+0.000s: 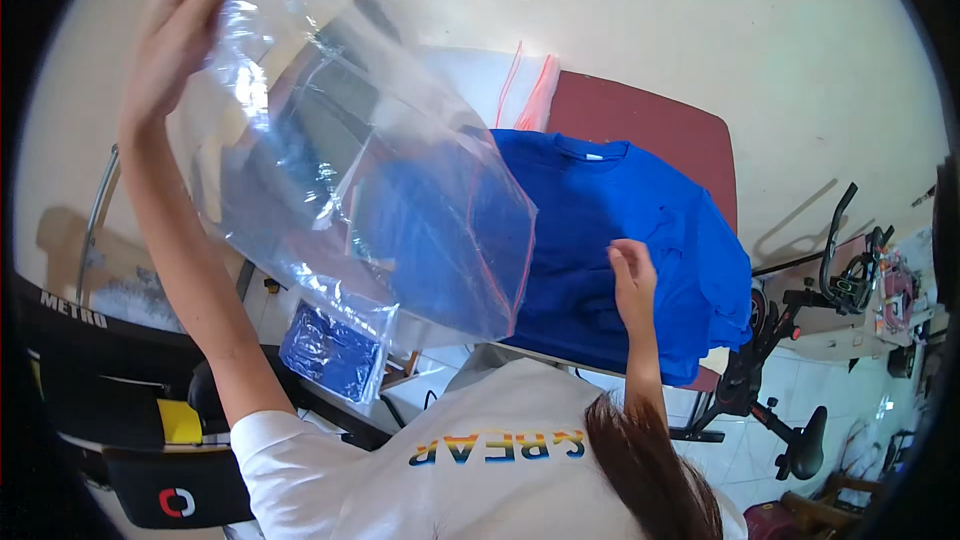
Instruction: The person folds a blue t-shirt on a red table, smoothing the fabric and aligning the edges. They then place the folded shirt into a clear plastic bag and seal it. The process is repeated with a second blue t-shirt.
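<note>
My left hand (180,30), raised high at the upper left, grips one end of a large clear plastic zip bag (315,187). The bag spreads diagonally downward, and its red-edged mouth lies toward the right, over part of a blue crew-neck garment (577,195). That garment lies flat on the maroon-topped table (645,109), neckline away from me, seemingly on top of more blue fabric. Close above its front hovers my right hand (636,274), fingers loosely curled and apart from the thumb; nothing shows in it. Contact with the fabric is unclear.
Clear bags with red zip edges (536,94) are stacked at the table's back. A packed blue garment (330,349) sits at the lower left, near black exercise equipment (112,405). An exercise bike (780,367) stands to the right. A wall (637,7) rises behind the table.
</note>
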